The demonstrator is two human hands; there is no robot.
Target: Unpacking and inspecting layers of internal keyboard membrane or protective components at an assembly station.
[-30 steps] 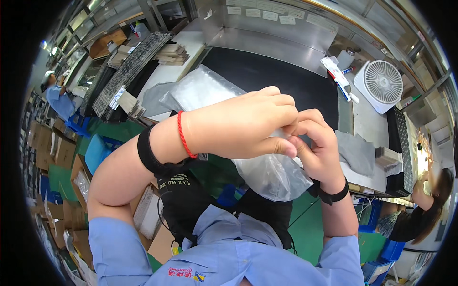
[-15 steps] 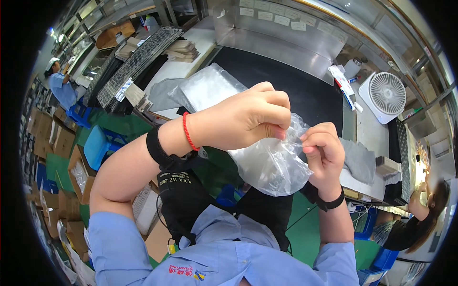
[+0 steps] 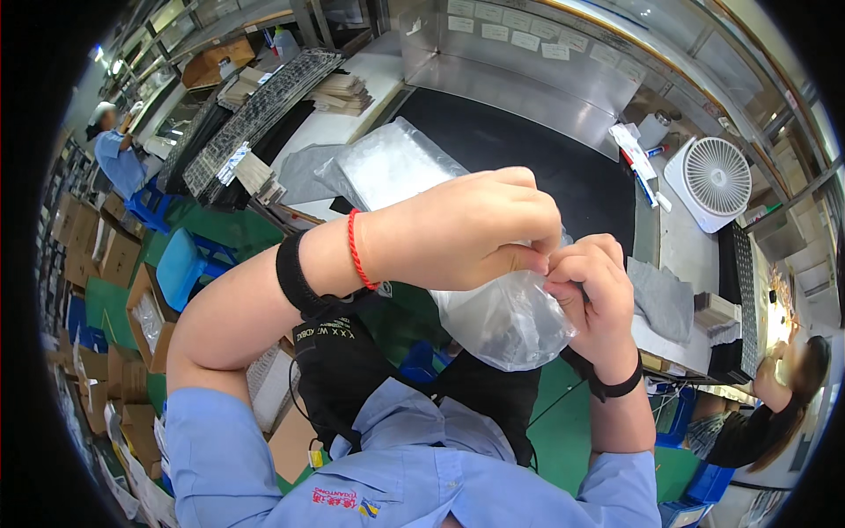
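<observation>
My left hand (image 3: 493,224) and my right hand (image 3: 594,295) meet above my lap, fingertips close together. Both pinch the upper edge of a clear plastic bag (image 3: 506,321), which hangs beneath them in wrinkled folds. The fingers of each are closed on its film. Whether anything lies inside that bag cannot be made out. Behind my left wrist, a stack of clear plastic bags (image 3: 396,158) rests on the black mat (image 3: 502,132) of the workbench, partly hidden by my arm.
A white fan (image 3: 709,185) stands at the bench's right, near some pens (image 3: 641,180) and a grey cloth (image 3: 660,299). Dark slotted racks (image 3: 264,110) fill the left side, with a blue stool (image 3: 182,268) and cardboard boxes (image 3: 119,264) below. Two other people work at far left and right.
My left hand has shifted right and slightly down, bringing the fingertips of both hands together on the bag's edge. The bag hangs slightly lower.
</observation>
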